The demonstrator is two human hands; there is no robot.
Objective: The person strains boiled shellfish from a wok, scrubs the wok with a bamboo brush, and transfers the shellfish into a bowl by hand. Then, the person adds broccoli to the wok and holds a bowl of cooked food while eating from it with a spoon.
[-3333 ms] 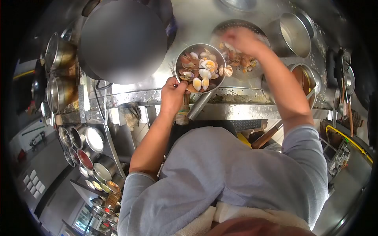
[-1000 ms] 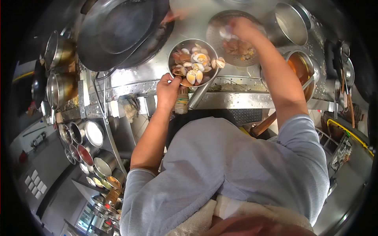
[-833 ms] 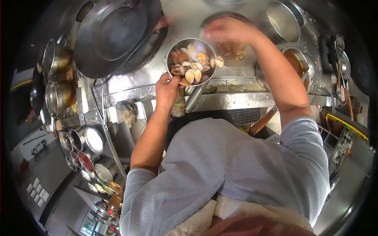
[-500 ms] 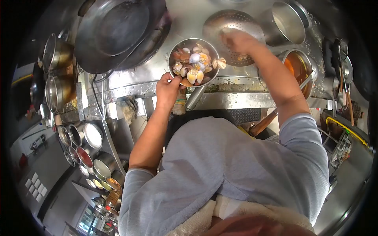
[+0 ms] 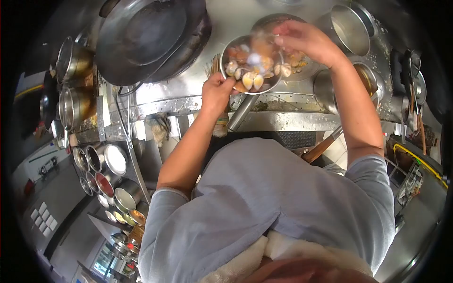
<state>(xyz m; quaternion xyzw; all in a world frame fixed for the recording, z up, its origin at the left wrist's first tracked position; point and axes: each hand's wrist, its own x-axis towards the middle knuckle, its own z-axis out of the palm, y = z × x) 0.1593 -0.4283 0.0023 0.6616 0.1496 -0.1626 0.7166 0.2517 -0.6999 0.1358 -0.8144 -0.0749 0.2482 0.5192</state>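
My left hand (image 5: 218,93) is closed on the near left rim of a round metal pan (image 5: 222,61), whose handle (image 5: 243,113) points toward me. Opened clams (image 5: 257,81) with pale and orange flesh fill the pan. Over its right side is my right hand (image 5: 306,41), fingers apart and pointing left. Just off those fingertips, a brownish blur of food (image 5: 264,45) hangs above the pan; its pieces are too smeared to make out. Partly hidden behind the pan and right hand, a perforated strainer (image 5: 271,20) holds some more clams (image 5: 296,60).
Large dark woks (image 5: 155,33) stand at the back left. On the right are a steel pot (image 5: 350,30) and a pot of brownish liquid (image 5: 365,78). A bamboo brush (image 5: 221,127) and a wooden handle (image 5: 321,150) are near the counter edge. Several containers (image 5: 115,161) sit at lower left.
The pan and my left hand have moved right, toward the strainer. My right hand has risen from inside the strainer to above the pan's right side, with blurred food now beside its fingers.
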